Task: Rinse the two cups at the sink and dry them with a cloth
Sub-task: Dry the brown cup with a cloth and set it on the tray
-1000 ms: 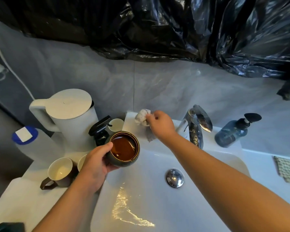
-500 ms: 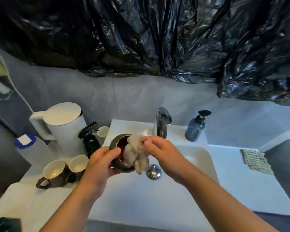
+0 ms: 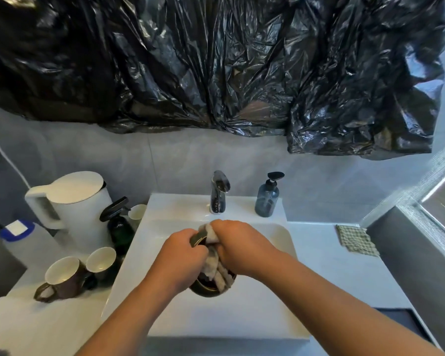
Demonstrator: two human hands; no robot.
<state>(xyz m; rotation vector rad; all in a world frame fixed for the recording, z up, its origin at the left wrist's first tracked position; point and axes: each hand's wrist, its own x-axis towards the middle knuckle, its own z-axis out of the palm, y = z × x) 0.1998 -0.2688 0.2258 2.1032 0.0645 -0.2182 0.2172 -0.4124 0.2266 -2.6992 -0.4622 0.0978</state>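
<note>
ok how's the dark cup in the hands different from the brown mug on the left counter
The dark cup is held over the sink by the left hand; the brown mug sits untouched on the counter. The right hand pushes a cloth into the dark cup; the brown mug's cream inside is bare. The brown mug shows a loop handle, the dark cup none. Both are dark outside.

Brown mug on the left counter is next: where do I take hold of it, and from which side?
Take the brown mug by its handle, coming from the near left. The handle sticks out that way, while the smaller cup crowds its right side.
</note>
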